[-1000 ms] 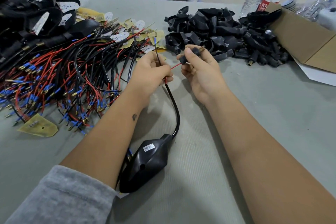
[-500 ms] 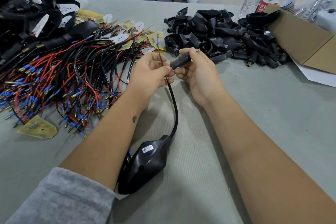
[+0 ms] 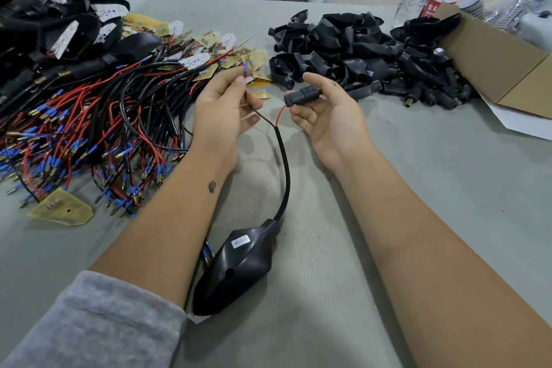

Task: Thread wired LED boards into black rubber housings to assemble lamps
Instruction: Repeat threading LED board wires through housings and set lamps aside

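Left hand (image 3: 222,110) pinches black wire (image 3: 260,116); right hand (image 3: 325,116) grips small black sleeve (image 3: 301,95) w/ red wire (image 3: 280,115); lamp housing (image 3: 236,269) on table (image 3: 433,188) btwn forearms; wire pile (image 3: 89,122) left, housing pile (image 3: 358,54) behind hands; cardboard box (image 3: 493,69) right, contents unclear.

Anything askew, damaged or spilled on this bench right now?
Nothing looks damaged or spilled. One LED board lies apart from the wire pile, near the table's left edge. Parts sit in loose heaps, which seems normal here.
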Demonstrator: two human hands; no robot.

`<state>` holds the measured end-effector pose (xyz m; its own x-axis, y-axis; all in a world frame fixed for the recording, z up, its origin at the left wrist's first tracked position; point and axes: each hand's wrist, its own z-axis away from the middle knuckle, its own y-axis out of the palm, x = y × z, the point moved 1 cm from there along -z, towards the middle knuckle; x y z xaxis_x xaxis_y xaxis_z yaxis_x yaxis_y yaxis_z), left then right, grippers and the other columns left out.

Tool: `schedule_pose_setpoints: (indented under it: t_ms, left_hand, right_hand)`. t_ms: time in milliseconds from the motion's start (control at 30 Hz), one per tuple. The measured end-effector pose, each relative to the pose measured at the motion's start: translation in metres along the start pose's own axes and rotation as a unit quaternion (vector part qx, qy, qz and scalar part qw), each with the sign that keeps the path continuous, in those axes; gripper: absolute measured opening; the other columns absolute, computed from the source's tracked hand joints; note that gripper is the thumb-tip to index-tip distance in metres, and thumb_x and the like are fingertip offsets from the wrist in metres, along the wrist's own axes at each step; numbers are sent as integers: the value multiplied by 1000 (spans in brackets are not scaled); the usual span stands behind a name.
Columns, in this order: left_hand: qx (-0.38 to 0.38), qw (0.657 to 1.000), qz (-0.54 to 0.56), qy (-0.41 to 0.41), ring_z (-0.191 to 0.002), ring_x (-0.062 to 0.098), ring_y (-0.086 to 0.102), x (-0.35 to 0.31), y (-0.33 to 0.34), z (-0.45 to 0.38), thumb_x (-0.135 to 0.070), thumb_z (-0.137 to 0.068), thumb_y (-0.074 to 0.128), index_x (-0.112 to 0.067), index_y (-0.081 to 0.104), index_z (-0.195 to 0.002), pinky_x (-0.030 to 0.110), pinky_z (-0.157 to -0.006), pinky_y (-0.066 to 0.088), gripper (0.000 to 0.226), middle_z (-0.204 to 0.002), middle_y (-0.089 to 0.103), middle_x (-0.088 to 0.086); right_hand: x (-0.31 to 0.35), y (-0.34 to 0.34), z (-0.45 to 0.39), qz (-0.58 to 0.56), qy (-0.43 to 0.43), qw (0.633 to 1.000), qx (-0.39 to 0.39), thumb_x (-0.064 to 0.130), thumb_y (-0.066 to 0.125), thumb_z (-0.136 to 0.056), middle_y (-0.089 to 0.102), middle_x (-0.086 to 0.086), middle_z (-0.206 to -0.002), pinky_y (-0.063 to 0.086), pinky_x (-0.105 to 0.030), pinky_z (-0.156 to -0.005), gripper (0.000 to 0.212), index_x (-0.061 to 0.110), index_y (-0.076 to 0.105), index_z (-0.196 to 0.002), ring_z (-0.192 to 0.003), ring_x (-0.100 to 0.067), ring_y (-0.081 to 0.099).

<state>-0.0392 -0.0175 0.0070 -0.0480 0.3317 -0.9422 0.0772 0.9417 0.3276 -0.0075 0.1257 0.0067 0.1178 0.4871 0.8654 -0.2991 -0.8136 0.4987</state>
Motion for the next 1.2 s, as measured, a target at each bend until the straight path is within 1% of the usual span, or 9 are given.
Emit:
schedule_pose_setpoints:
  t_ms: [200,267,367,433,500,667,800,1000,1200]
  left_hand:
    - [17,982,-160,94,-56,1,50,2,0,1,-18,-101,48,-28,65,-90,15,-51,42,23,-57,51,-8]
    - [41,967,-223,115,-56,3,47,6,1,0,-15,-100,49,-22,67,-91,16,-57,41,21,-61,51,-3]
    - [70,951,-278,116,-62,9,49,10,2,0,-14,-99,51,-15,69,-98,29,-70,46,18,-64,53,0]
    - [73,952,-274,112,-59,5,53,10,2,0,-14,-99,53,-16,67,-108,27,-69,50,17,-60,57,-4]
    - [72,959,-253,111,-54,2,56,9,2,1,-13,-98,56,-16,62,-114,20,-61,50,17,-55,60,-8]
    - [89,955,-263,102,-55,5,55,7,2,3,-13,-97,57,-19,63,-98,26,-63,51,8,-60,59,0]
    - [102,945,-290,112,-64,12,56,8,5,6,-15,-95,61,-32,64,-84,37,-72,52,21,-67,59,6]
    - [106,941,-299,120,-62,14,49,9,5,5,-15,-93,63,-35,66,-81,27,-64,41,23,-64,53,6]
    - [99,939,-306,123,-46,3,32,10,2,3,-14,-92,64,-34,67,-79,16,-48,28,24,-54,40,-4]
  right_hand:
    - [0,-3,0,-22,-3,1000,-4,16,38,-103,62,-14,-88,52,-26,-68,22,13,60,-101,-61,-17,61]
    - [1,-4,-1,-33,6,999,-1,17,39,-103,62,-14,-89,53,-27,-69,21,13,60,-102,-62,-18,61]
    - [2,-6,-2,-47,23,999,-1,18,42,-101,62,-16,-91,53,-28,-70,19,13,60,-105,-61,-18,61]
    - [2,-7,-3,-57,28,998,-4,20,42,-102,61,-15,-90,53,-29,-71,20,13,60,-104,-61,-18,60]
    - [1,-8,-3,-64,31,997,-6,23,41,-102,61,-14,-89,52,-30,-74,22,13,61,-103,-62,-18,59]
    - [0,-8,-4,-62,30,998,-3,23,39,-103,63,-14,-91,53,-29,-73,24,13,60,-104,-64,-18,60]
    - [-1,-7,-4,-35,16,999,8,21,37,-104,64,-15,-91,54,-28,-71,24,13,59,-102,-64,-18,61]
    - [0,-7,-3,-16,5,1000,19,19,37,-104,60,-16,-93,54,-28,-70,25,14,61,-98,-61,-17,61]
    - [1,-6,0,25,-11,999,39,21,36,-105,64,-12,-83,53,-28,-72,26,14,61,-100,-61,-16,61]
